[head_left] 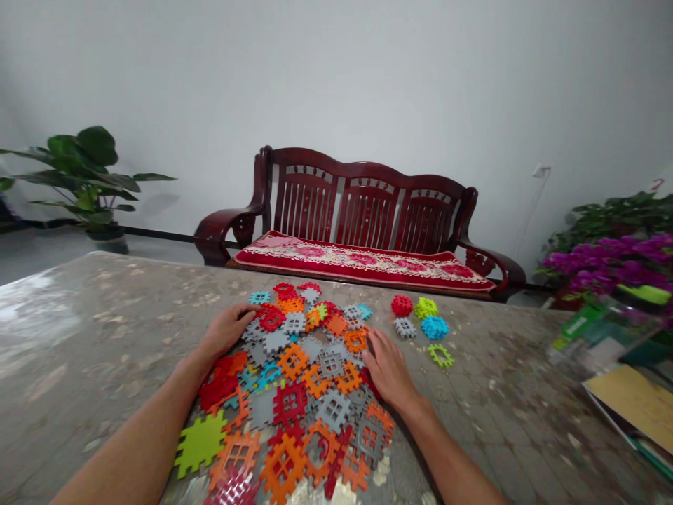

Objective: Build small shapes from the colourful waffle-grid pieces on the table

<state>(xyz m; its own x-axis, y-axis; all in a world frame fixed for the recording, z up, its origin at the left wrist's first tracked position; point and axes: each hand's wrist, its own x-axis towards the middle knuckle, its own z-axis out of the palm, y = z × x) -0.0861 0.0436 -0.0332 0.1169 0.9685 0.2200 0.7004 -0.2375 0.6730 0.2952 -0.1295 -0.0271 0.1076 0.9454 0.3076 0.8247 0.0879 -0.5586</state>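
**Wide patterned bench with a pile of puzzle pieces between two hands**

In the head view, the bench (pixel 131 315) has a grey-brown patterned top, with shiny reflections at its left side. The pile of puzzle pieces (pixel 299 379), in red, orange, grey, blue and green, is the centre of my clock. It reaches from the near side almost to the far edge.

The left hand (pixel 227 330) is at 10 o'clock, with the thumb a little apart from the fingers, at the border of the pile. The right hand (pixel 389 368) is at 3 o'clock, loosely open, its fingertips beside the pieces. I see no piece gripped in either.

At 2 o'clock stand small built shapes (pixel 435 327), well inside the far edge. A wide stretch of bench top shows at 9 o'clock, another between the right hand and the clear container (pixel 604 330) at 3 o'clock. Near this container lies a tan cover (pixel 634 403), by the right border.

Behind the far edge, a wooden sofa (pixel 368 207) with a red cushion (pixel 362 261) stands at 12 o'clock, before the white wall (pixel 336 77). A green plant (pixel 94 175) is at 10 o'clock; purple flowers (pixel 615 263) are between 2 and 3.
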